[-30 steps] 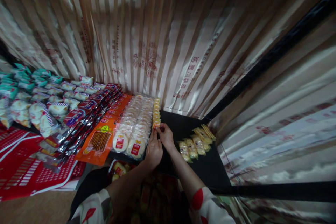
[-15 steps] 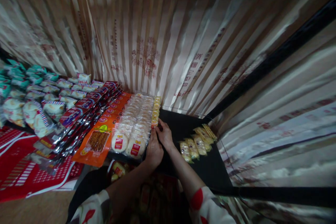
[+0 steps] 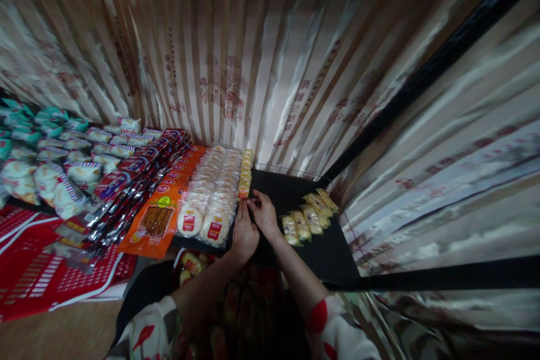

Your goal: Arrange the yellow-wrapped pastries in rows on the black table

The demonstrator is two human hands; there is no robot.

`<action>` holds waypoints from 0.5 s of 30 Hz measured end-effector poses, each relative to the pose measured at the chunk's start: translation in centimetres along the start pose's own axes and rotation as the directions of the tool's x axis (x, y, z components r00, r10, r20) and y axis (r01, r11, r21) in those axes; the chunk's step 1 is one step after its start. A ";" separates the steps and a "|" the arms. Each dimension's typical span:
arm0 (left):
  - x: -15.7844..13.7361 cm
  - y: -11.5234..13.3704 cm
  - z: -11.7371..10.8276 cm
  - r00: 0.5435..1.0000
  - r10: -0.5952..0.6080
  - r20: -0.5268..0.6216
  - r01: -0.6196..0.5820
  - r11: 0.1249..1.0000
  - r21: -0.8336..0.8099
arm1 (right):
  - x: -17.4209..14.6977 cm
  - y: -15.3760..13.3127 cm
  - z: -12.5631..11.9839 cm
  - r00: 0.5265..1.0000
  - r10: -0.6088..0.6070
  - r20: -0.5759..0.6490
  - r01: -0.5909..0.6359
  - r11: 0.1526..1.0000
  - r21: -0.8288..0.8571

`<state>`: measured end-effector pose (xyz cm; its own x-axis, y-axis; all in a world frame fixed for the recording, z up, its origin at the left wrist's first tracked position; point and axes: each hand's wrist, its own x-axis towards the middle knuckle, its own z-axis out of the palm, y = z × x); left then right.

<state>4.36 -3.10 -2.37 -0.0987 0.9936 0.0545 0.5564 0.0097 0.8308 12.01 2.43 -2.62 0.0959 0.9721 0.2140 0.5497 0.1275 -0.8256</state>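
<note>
Row of small yellow packets, one line, set on a black shelf, running from its back edge toward its front edge and stopping short of the latter; left hand, fingers straight and held together, tips at the row's near end; right hand, thumb and forefinger drawn close at the same spot, though whether a packet is pinched between them cannot be told; step in hand, by judgement, adjusting that near end; next move seems to call for light fingertip pressure, keeping the line straight; directly left, white cracker packs in two columns, reaching the front edge; beyond, an orange bag overhanging that edge, then dark red bags, overlapped; well apart, near the shelf's right edge, loose yellow-wrapped cakes; behind the back edge, a pleated curtain.
</note>
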 end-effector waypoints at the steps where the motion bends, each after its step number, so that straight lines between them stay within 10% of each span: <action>1: -0.3 0.3 0.0 1.000 -0.001 0.010 0.001 1.000 0.016 | -0.4 -0.2 -0.7 1.000 -0.021 -0.002 0.021 0.999 -0.027; 15: -4.7 3.7 0.5 0.983 0.042 0.178 -0.058 0.994 0.089 | -9.4 2.5 -10.7 0.978 -0.201 0.058 0.197 0.789 -0.582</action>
<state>7.27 -7.64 0.22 0.0731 0.9973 -0.0101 0.6323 -0.0385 0.7738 21.36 -8.50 -1.14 -0.0652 0.9363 0.3451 0.9357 0.1776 -0.3049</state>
